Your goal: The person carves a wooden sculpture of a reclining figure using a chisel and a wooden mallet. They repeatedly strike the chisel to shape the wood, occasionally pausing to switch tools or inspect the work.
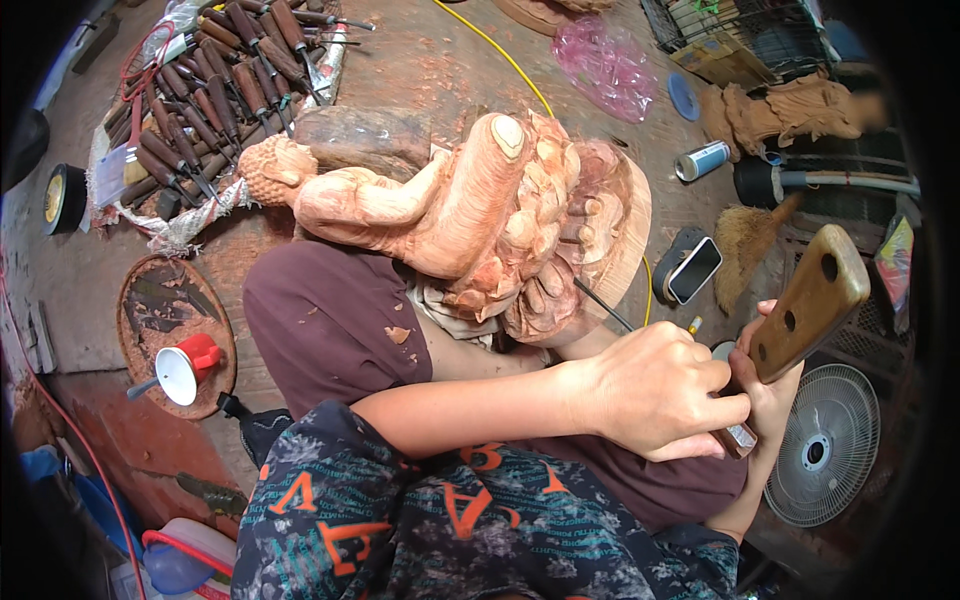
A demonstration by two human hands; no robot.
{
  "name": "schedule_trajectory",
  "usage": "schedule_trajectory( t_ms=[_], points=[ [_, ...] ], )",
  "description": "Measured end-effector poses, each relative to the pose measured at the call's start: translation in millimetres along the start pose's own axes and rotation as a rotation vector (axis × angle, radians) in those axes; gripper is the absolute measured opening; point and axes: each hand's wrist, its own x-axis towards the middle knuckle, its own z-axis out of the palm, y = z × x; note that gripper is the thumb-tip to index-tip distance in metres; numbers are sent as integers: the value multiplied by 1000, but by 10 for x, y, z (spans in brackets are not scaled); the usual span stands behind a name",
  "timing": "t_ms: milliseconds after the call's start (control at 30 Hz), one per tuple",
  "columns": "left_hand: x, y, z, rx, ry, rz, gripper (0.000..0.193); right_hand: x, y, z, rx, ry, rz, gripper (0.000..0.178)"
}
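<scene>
A reddish wooden carving [420, 205] of a seated figure lies on its side in front of my legs, its curly-haired head [272, 172] to the left and its broad round base [628, 225] to the right. My left hand [655, 390] is closed round a chisel [605, 306]; the thin dark blade points at the carving's lower part, and the handle's end shows past my fingers. Whether the tip touches the wood, I cannot tell. Beyond it, my right hand [770, 385], partly hidden behind the left, grips a flat wooden mallet [815, 300] with dark round spots, raised at the right.
Many wood-handled chisels [215, 90] lie heaped at the far left. A red-and-white mug [185, 368] sits on a round tray [125, 300] with shavings. At right are a phone [694, 270], a can [702, 160], a brush [745, 250] and a fan [822, 445]. A yellow cord [500, 50] runs behind.
</scene>
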Motion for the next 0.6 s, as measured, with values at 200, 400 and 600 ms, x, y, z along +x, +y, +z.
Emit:
schedule_trajectory(
  t_ms=[200, 400, 600],
  points=[
    [182, -62, -803, -27, 357, -272, 49, 69, -131, 177, 201, 55, 30, 61],
    [-37, -732, -2963, 195, 637, -986, 68, 129, -238, 258, 249, -82, 142, 61],
    [-1083, -1543, -4309, 911, 407, -1388, 59, 188, -232, 345, 242, -71, 135, 62]
  ],
)
